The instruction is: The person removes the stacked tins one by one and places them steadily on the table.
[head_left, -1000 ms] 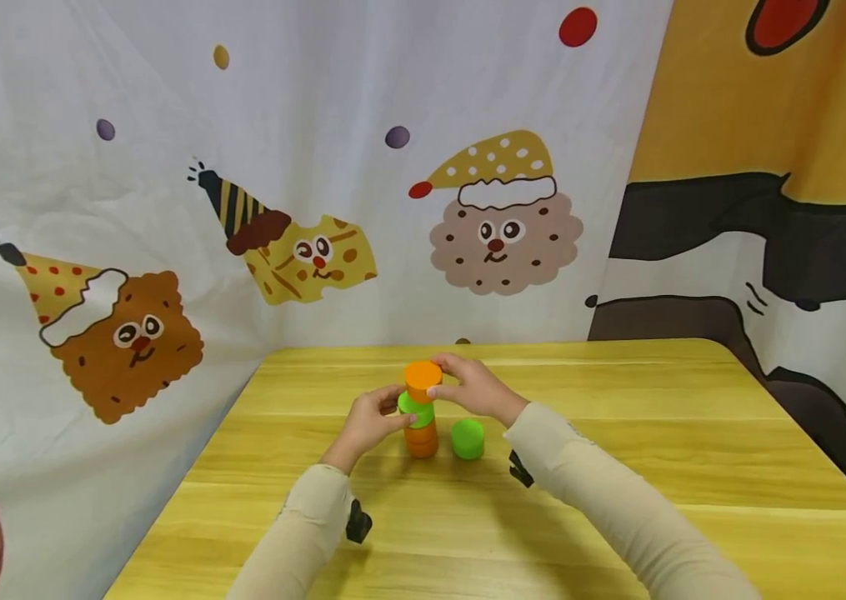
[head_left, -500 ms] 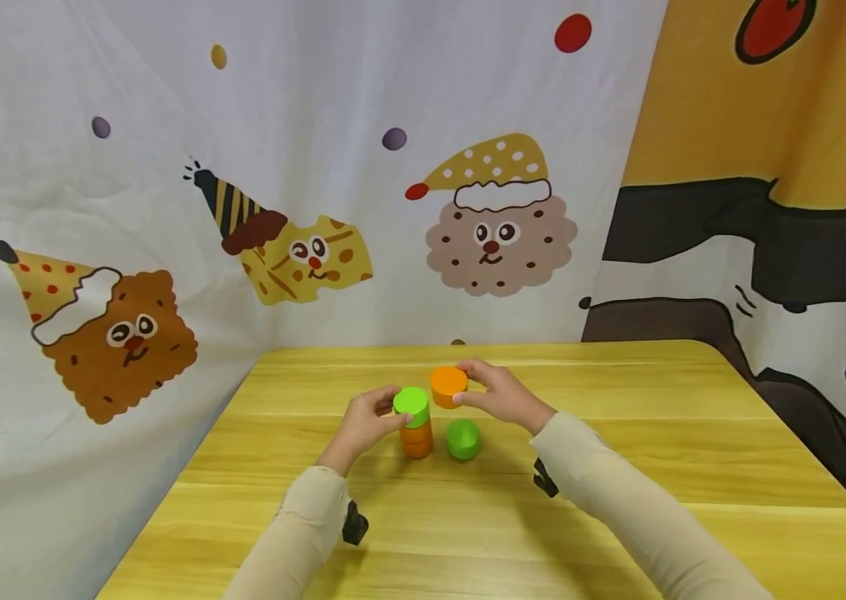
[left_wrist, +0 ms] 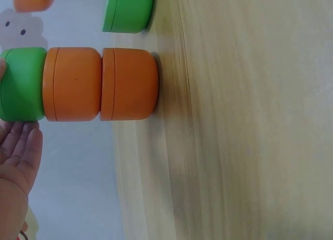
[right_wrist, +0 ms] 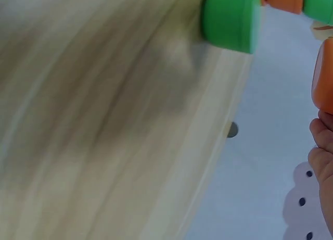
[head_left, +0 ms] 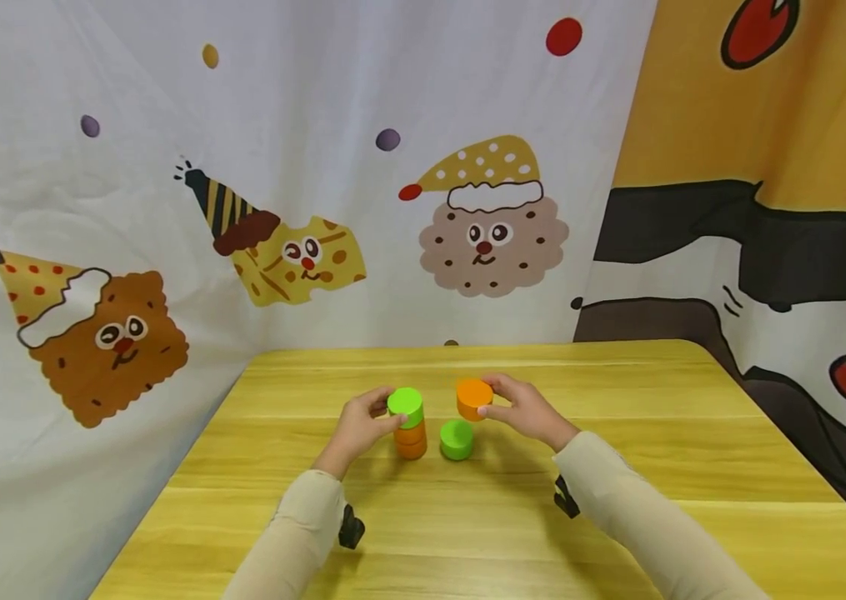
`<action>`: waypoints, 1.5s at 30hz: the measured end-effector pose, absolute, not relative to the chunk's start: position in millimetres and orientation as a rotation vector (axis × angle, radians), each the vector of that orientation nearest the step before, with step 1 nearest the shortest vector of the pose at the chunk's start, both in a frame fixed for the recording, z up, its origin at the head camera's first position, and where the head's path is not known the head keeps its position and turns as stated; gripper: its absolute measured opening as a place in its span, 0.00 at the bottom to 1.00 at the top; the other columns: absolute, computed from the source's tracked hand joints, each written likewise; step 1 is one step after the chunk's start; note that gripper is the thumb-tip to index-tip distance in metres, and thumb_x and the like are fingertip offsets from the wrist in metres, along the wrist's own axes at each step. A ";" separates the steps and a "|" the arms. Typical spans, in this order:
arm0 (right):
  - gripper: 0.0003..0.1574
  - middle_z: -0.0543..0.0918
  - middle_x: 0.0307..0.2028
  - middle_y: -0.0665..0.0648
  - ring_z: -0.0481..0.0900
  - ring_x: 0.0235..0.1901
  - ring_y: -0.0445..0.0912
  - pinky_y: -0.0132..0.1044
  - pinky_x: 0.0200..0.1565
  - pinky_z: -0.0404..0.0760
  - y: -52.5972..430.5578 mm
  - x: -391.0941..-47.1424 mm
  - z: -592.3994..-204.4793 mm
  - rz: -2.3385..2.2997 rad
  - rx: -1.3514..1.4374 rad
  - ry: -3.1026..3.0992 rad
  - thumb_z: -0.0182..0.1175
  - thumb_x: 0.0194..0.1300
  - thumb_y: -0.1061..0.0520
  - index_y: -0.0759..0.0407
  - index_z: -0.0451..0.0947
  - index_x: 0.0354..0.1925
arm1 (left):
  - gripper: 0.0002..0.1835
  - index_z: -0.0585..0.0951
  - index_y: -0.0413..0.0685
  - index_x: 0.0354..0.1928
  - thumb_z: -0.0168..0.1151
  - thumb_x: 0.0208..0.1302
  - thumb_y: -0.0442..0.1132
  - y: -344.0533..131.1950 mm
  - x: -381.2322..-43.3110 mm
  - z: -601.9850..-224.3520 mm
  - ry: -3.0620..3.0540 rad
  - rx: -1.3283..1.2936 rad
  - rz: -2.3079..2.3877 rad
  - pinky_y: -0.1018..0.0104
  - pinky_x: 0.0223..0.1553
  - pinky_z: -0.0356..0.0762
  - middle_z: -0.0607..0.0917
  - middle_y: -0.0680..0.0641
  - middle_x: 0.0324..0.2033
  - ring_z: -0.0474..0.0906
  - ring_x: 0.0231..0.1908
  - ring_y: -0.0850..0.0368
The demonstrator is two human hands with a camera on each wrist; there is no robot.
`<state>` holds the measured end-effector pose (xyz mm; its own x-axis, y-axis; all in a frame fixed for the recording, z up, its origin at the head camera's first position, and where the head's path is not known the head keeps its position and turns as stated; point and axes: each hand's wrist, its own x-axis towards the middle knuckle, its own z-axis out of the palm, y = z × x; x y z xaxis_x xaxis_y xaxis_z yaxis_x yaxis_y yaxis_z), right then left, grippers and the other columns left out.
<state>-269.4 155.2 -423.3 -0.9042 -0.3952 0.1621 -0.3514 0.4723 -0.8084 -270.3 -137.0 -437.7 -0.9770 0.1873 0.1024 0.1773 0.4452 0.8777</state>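
In the head view my left hand [head_left: 357,427] grips a green round lidded jar [head_left: 405,406], thumb on its near side and fingers behind. That jar sits on top of two stacked orange jars [head_left: 411,442], all in line in the left wrist view, where the lower orange jar [left_wrist: 132,84] stands on the table. My right hand [head_left: 529,408] pinches another orange jar [head_left: 473,398] between thumb and fingers, held in the air right of the stack. Beneath and slightly left of it, a second green jar [head_left: 456,440] stands on the table, apart from the stack.
The wooden table [head_left: 483,533] reaches back to a white curtain [head_left: 317,83] printed with cartoon biscuits and cheese. Black devices are strapped at both wrists, below the sleeves [head_left: 302,508].
My right hand has lifted the orange jar away from above the green-topped stack and carried it right and slightly down. My left hand stays on the stack's top green jar.
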 end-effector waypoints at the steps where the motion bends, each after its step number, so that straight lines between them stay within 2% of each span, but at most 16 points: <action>1: 0.34 0.73 0.58 0.61 0.67 0.61 0.58 0.57 0.61 0.65 157.3 -269.0 -425.5 -1.443 -0.682 2.660 0.61 0.60 0.48 0.60 0.67 0.61 | 0.33 0.72 0.42 0.60 0.69 0.53 0.45 -137.3 -270.5 -437.7 2.660 0.336 1.619 0.55 0.53 0.75 0.79 0.42 0.51 0.75 0.53 0.46; 21: 0.35 0.71 0.60 0.65 0.64 0.62 0.60 0.57 0.62 0.62 169.9 -258.5 -460.6 -1.527 -0.365 2.585 0.64 0.59 0.53 0.64 0.66 0.61 | 0.28 0.76 0.47 0.57 0.70 0.53 0.44 -139.3 -272.9 -439.2 2.681 0.363 1.628 0.55 0.54 0.74 0.80 0.46 0.48 0.76 0.51 0.48; 45: 0.34 0.75 0.55 0.67 0.68 0.59 0.62 0.52 0.59 0.69 170.8 -256.8 -488.4 -1.541 -0.322 2.590 0.65 0.57 0.58 0.70 0.67 0.59 | 0.25 0.77 0.45 0.55 0.69 0.54 0.41 -135.9 -268.2 -437.8 2.684 0.366 1.657 0.54 0.54 0.74 0.82 0.46 0.45 0.76 0.50 0.49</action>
